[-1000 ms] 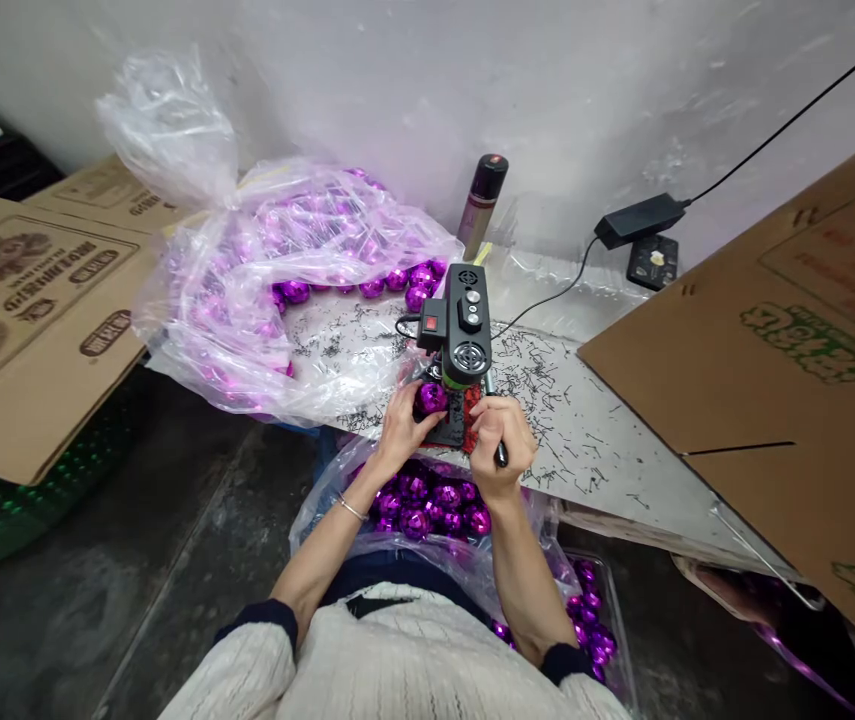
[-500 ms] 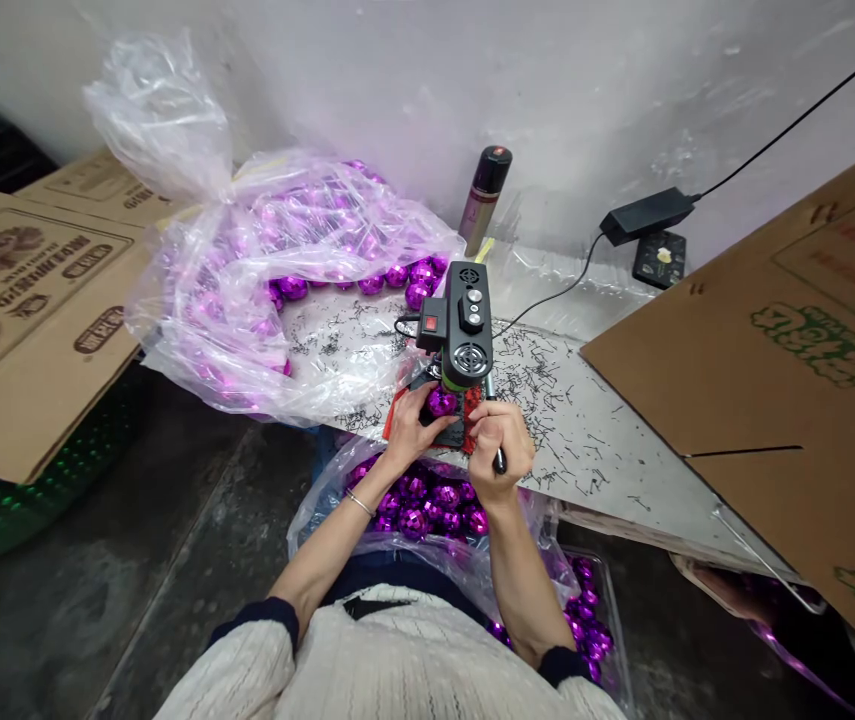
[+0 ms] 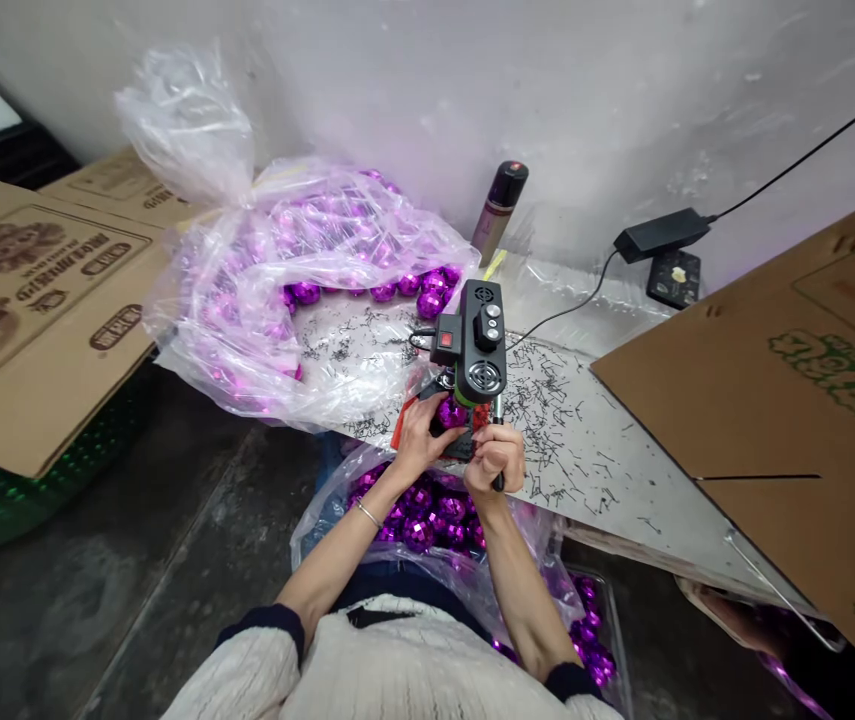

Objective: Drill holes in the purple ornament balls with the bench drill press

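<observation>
My left hand [image 3: 425,435] is closed around a shiny purple mirrored ball [image 3: 451,411], with thumb and fingers on its sides. The ball sits right under the head of a small black bench drill press [image 3: 482,340], on its dark base with red parts beside it. Whether a bit touches the ball is hidden by the drill head. My right hand [image 3: 497,460] is wrapped round the black-gripped lever [image 3: 499,408] at the press's right side. Below both hands, an open clear plastic bag [image 3: 314,520] holds several more purple balls [image 3: 419,533].
A large clear bag [image 3: 209,310] of purple balls lies behind left. A spray can [image 3: 498,212] stands near the wall. Dark shavings [image 3: 554,430] litter the white tabletop [image 3: 622,480]. Cardboard boxes [image 3: 734,400] flank the right, with another carton [image 3: 44,300] left. A power adapter [image 3: 662,236] trails cable.
The view has shifted slightly, so everything appears lower and further right. My right hand and the lever's end have swung a little left relative to the press. My left hand still holds the ball.
</observation>
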A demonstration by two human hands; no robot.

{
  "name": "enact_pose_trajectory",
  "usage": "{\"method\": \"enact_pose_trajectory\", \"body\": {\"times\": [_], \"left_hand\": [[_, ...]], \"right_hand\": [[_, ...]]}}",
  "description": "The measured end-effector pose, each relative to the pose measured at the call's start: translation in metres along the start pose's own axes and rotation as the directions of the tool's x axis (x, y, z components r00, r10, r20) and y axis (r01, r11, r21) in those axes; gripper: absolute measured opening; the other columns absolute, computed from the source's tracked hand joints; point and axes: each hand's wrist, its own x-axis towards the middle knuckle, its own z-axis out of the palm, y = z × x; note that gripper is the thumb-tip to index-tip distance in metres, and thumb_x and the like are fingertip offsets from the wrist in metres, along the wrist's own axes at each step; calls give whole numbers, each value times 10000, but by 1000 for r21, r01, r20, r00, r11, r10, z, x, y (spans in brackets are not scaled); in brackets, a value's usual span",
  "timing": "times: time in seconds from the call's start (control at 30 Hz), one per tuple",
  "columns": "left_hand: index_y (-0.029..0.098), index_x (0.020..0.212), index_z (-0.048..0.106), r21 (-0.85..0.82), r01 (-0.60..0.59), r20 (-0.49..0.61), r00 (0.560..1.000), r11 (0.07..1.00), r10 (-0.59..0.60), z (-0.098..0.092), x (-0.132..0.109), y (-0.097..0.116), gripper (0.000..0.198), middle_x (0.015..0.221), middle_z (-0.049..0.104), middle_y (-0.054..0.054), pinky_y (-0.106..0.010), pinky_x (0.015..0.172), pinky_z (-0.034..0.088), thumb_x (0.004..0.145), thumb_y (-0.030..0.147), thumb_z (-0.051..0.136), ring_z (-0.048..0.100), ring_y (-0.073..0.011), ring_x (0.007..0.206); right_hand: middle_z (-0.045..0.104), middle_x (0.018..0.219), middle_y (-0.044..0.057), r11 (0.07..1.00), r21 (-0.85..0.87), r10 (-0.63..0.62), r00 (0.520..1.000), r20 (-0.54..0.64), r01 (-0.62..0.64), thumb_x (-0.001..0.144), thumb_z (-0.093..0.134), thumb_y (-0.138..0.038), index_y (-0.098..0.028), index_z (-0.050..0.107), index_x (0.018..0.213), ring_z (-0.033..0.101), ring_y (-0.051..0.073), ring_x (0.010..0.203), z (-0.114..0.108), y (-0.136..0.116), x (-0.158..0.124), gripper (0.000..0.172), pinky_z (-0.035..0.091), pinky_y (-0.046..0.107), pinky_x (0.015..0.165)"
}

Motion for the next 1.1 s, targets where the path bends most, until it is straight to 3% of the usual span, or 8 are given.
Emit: {"method": "enact_pose_trajectory", "body": {"times": [0.2,0.4,0.5,0.67,0.77,0.87,0.97,1.1], "left_hand": [[191,1346,589,-16,1,7,1000,1000,-1,0,1,0,514,1246,720,-133,-448,998,534,916,445,709,686,-282,1152],[212,1356,588,8,-6,-21,1000,1000,6,-2,0,4,557,1246,724,-124,-496,1058,508,883,458,752,688,-288,1164],[219,1355,583,75,-82,-63,994,994,86,-12,-23,8,629,1234,722,-134,-531,1076,494,851,548,762,693,-300,1159],[191,1306,622,133,-433,187,894,892,406,-27,-96,6,730,1157,735,-158,-409,833,596,787,694,728,726,-289,1039],[172,1237,654,128,-488,203,865,864,458,-33,-106,4,683,1094,744,-155,-382,773,599,831,722,664,731,-276,965],[201,1141,686,79,-356,2,934,931,357,-45,-50,4,409,1023,737,-116,-386,845,591,1012,543,504,719,-239,957],[198,1192,669,-34,61,-279,958,998,-68,-60,60,-2,372,1090,715,-124,-388,917,568,1080,374,361,691,-225,1026],[140,1285,640,-13,349,-109,931,937,-348,-56,192,-21,370,1292,675,-182,-431,1048,502,984,352,604,643,-293,1215]], "right_hand": [[544,755,-24,996,32,-81,996,31,81,1033,396,-260,-229,460,739,563,112,640,0,2,0,303,490,307,649],[546,676,-14,993,-1,117,992,49,-117,1019,412,-207,-222,484,680,565,130,645,-11,-27,46,346,428,297,608],[546,653,-16,986,19,165,984,67,-167,1002,454,-187,-220,498,668,578,138,654,-14,-38,66,339,433,304,622],[568,668,-9,993,12,119,987,105,-121,981,453,-129,-220,523,692,593,144,669,-17,-37,57,311,434,311,622],[573,684,-6,995,1,96,988,124,-97,970,440,-110,-220,524,705,603,149,687,-19,-32,45,299,445,312,624],[570,683,-9,997,17,77,991,110,-80,959,451,-97,-217,531,717,601,148,680,-18,-30,41,282,440,304,601],[548,660,-16,995,13,95,992,87,-97,950,452,-80,-215,524,699,593,145,662,-17,-31,40,294,434,300,582],[556,680,-7,995,-1,101,991,86,-101,953,447,-89,-211,526,709,578,140,654,-16,-31,37,285,436,300,573]]}}
